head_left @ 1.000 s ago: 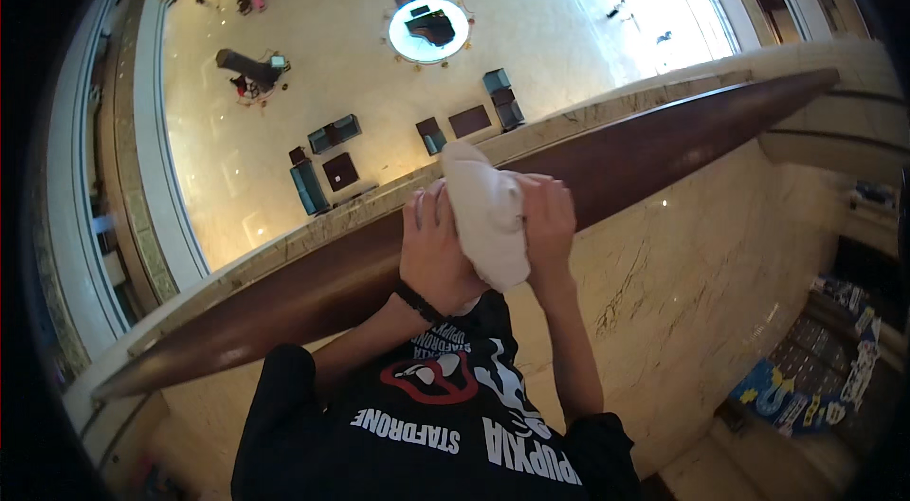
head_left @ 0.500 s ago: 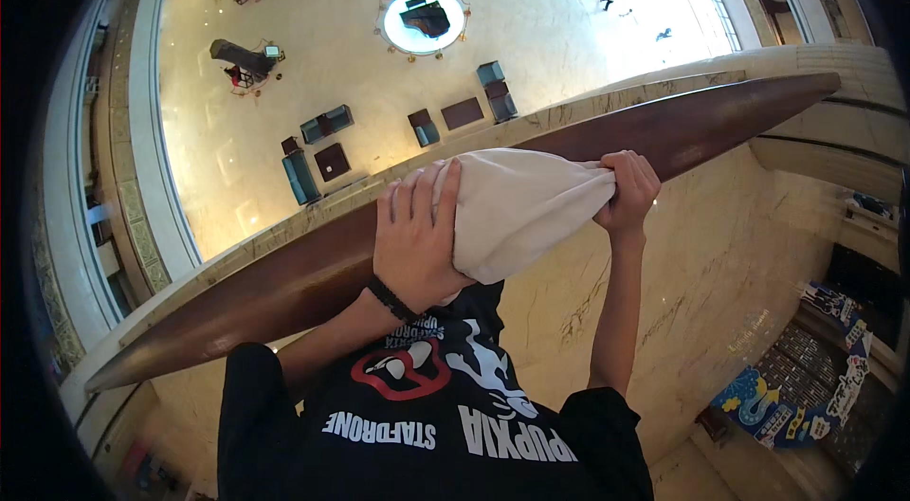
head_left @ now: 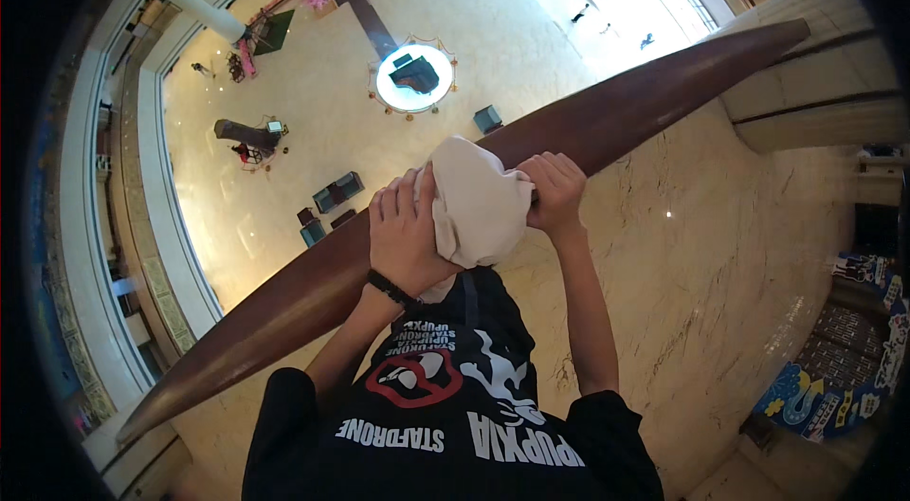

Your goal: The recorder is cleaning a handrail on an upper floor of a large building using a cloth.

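A white cloth (head_left: pixel 482 207) is bunched over the dark wooden handrail (head_left: pixel 284 302), in front of my body. My left hand (head_left: pixel 406 231), with a dark beaded bracelet on its wrist, holds the cloth's left side. Its fingers wrap forward around the fabric and its palm is hidden. At the cloth's right end my right hand (head_left: pixel 555 190) is closed in a fist on the gathered fabric, just above the rail. The cloth puffs out between the two hands, and its underside is hidden, so I cannot tell whether it touches the wood.
Beyond the rail lies a deep drop to a pale hall floor (head_left: pixel 313 65). Down there are a piano (head_left: pixel 414 76) on a round lit platform and dark sofas (head_left: pixel 338 192). A thick stone column (head_left: pixel 806 74) stands at the rail's right end. Blue decorated panels (head_left: pixel 815 401) are at lower right.
My right hand has moved left, closer to my left hand. The cloth, stretched out before, is now shorter and more bunched. The view has tilted to show more of the hall below.
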Available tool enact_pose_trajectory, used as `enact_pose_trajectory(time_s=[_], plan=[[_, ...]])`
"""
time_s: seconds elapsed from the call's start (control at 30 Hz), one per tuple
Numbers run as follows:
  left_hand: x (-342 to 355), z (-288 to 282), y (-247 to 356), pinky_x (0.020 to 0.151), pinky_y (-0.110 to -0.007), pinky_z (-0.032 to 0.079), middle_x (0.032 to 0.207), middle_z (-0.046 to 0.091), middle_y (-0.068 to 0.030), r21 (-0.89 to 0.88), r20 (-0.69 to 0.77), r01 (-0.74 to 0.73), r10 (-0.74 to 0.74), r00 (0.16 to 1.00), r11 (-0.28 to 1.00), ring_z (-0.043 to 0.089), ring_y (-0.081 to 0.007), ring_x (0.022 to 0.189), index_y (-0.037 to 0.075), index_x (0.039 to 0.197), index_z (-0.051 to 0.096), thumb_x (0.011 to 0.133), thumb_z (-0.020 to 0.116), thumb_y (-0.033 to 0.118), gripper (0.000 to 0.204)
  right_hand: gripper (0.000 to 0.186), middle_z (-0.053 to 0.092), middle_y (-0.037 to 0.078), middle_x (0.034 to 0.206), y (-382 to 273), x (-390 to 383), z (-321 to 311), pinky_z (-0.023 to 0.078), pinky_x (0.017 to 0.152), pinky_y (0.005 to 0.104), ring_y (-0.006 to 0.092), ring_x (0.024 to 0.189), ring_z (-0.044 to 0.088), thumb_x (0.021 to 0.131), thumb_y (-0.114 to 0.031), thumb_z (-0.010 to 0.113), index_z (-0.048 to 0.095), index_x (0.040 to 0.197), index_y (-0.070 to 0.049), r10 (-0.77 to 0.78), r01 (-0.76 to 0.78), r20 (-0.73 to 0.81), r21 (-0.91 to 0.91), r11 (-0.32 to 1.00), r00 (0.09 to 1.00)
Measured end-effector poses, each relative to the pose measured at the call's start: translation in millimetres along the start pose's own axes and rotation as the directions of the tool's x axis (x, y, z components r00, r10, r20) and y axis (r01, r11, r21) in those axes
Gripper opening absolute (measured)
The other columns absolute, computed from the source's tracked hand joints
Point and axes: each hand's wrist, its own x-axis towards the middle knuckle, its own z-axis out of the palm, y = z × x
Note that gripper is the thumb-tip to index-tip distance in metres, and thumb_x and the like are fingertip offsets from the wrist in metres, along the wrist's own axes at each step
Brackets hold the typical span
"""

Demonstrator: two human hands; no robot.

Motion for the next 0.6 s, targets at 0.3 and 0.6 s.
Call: enact_pose_trajectory(time_s=[0.3,0.6], plan=[[84.5,38.5,81.8,0.113,-0.050,0.033,0.143,0.049,-0.0183,0.012,0.037,-0.034,0.033,0.999,0.999,0.047,-0.0359,0.131,0.002,0.152,0.037,0.055,0.087,0.055,0.122,0.018,0.053,0.007,0.068,141.6,17.4,-77.0,0.042,0.057,0.0394,0.0284,0.061,0.055,0.072,-0.021,0.070,0.057,0.079,-0.010,0.121,-0.128,-0.056,-0.135,0.983,0.991],[195.5,77.5,183.9,0.112,-0.052,0.033,0.144,0.047,-0.0220,-0.040,0.146,-0.042,0.048,0.988,0.998,0.044,-0.0396,0.132,-0.004,0.141,0.045,0.059,0.084,0.052,0.107,0.018,0.063,0.007,0.075,215.6,19.5,-112.1,0.046,0.059,0.0389,0.0264,0.066,0.061,0.072,-0.024,0.071,0.066,0.082,-0.010,0.071,-0.072,0.021,0.035,0.997,0.997]])
